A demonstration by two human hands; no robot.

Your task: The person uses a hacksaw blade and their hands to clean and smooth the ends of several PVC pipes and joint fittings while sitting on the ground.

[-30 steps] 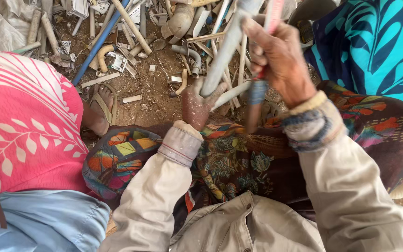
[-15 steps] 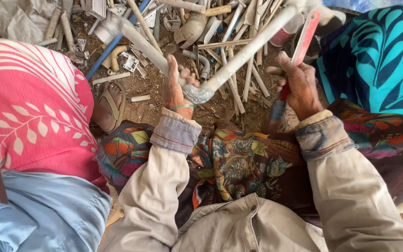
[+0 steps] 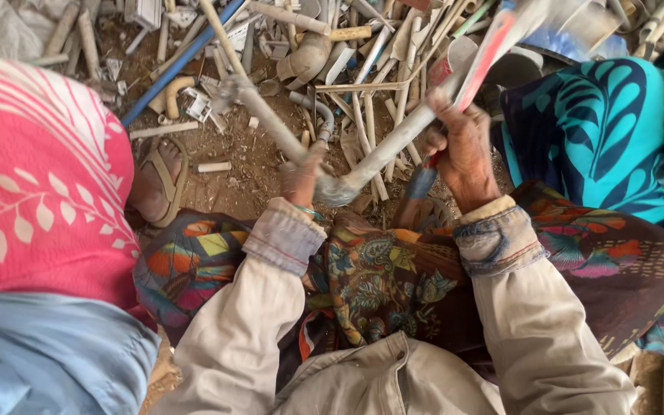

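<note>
Head view, looking down at lap and ground. The left hand is closing around a grey pipe just above a grey elbow joint; the joint is sitting right beside that hand, over the patterned skirt. The fingers are partly blurred, but the grip looks firm.

The right hand is gripping the red handle of a tool, raised and blurred; the tool's head is out of frame, so its kind cannot be told. This hand is also lying against a second grey pipe.

Key relation: both pipes are meeting at the elbow in a V. One long axis is running up-left from the joint, the other up-right. The joint is lying down-left of the right hand and is nearer the left hand.

A heap of scrap pipes is covering the dirt ground ahead. A sandalled foot of another person is resting at left.
</note>
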